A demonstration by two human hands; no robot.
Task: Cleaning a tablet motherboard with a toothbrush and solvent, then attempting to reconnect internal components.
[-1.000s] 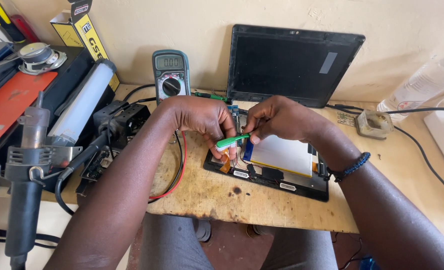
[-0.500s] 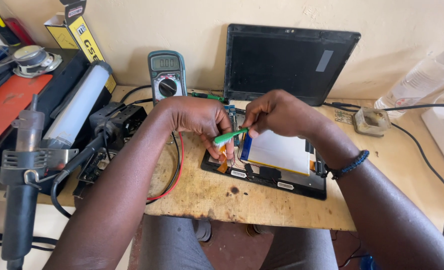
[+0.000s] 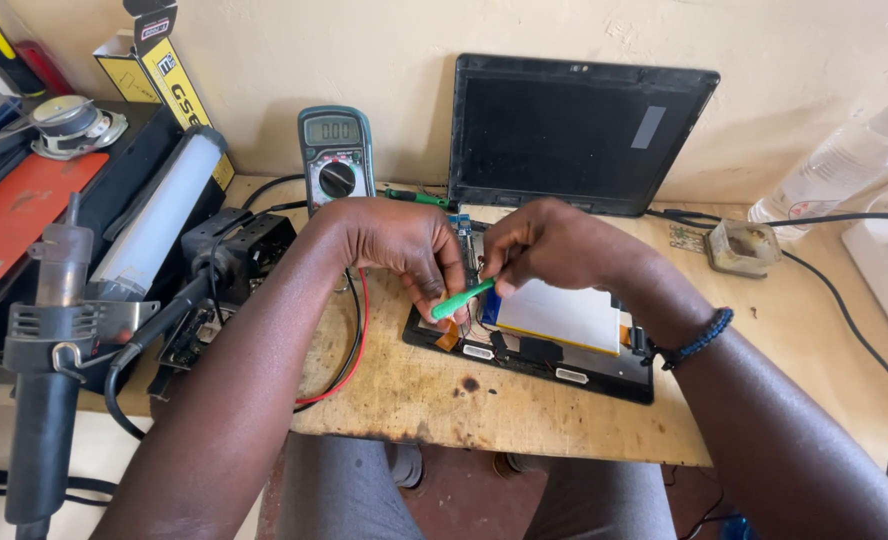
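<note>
- The wooden workbench (image 3: 524, 410) fills the middle of the view, its top scorched and stained towards 6 o'clock.
- A dark tablet screen panel (image 3: 579, 130) leans upright against the wall at 12 o'clock.
- A hot-air rework station (image 3: 44, 400) with its black handle stands at 8 o'clock, with a white tube lamp (image 3: 159, 215) slanting just above it at 9 o'clock.
- The opened tablet (image 3: 554, 345) lies flat at the centre of the bench, back off, its white battery (image 3: 559, 315) showing just right of centre.
- A green-cased digital multimeter (image 3: 336, 160) stands at 11 o'clock, and its red lead (image 3: 349, 360) loops down across the bench towards 7 o'clock.
- A clear plastic bottle (image 3: 839, 165) lies at 2 o'clock, and a small clear-cased adapter (image 3: 742, 245) with a black cable sits at 3 o'clock.
- The right hand (image 3: 554, 245) is curled over the tablet's upper left corner, its fingers pinched narrow around the green plastic pry tool (image 3: 461, 299); a dark beaded bracelet (image 3: 699, 340) sits on that wrist.
- The left hand (image 3: 399, 245) is just left of centre, its fingers bent close together, fingertips touching the free end of the pry tool and the tablet's left edge.
- The pry tool lies slanted at dead centre, between the two hands, over the tablet's left side.
</note>
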